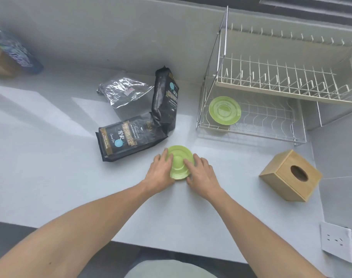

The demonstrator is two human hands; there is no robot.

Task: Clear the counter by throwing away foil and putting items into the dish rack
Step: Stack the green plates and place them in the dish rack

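Note:
A green saucer [179,157] lies upside down on the pale counter [50,167] in front of me. My left hand [161,173] rests on its left rim and my right hand [201,175] on its right rim, fingers over the plate, gripping it from both sides. A second green saucer [224,110] lies in the lower tier of the wire dish rack [251,135] at the right. A crumpled silver foil bag [124,91] lies further back on the counter.
Two black coffee bags [129,135] [165,97] lie between the foil and the saucer. A wooden tissue box [289,175] sits at the right, below the rack. A blue packet [16,53] stands far left. A wall socket [336,241] is at the lower right.

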